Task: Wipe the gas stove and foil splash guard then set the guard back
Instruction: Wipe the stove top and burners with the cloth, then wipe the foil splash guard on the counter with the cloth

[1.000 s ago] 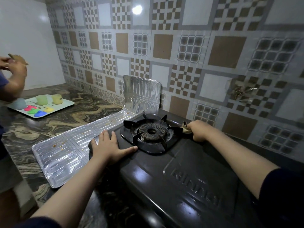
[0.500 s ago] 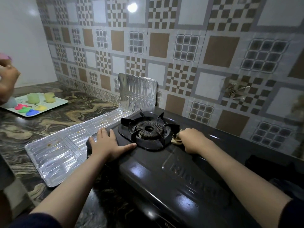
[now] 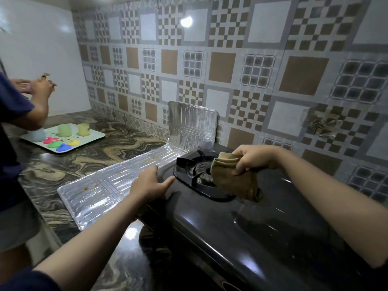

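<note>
The right hand (image 3: 255, 159) has lifted the tan cloth (image 3: 233, 178) off the black gas stove (image 3: 252, 223) and now pinches it bunched, dangling over the burner (image 3: 204, 172). Better to refold it to a clean face before wiping. The left hand (image 3: 150, 183) rests flat, fingers spread, on the stove's left edge, beside the spattered foil splash guard (image 3: 117, 181) lying on the counter.

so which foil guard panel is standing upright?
The far panel, leaning against the tiled wall behind the stove. The other foil panels lie flat on the counter, left of the stove.
</note>
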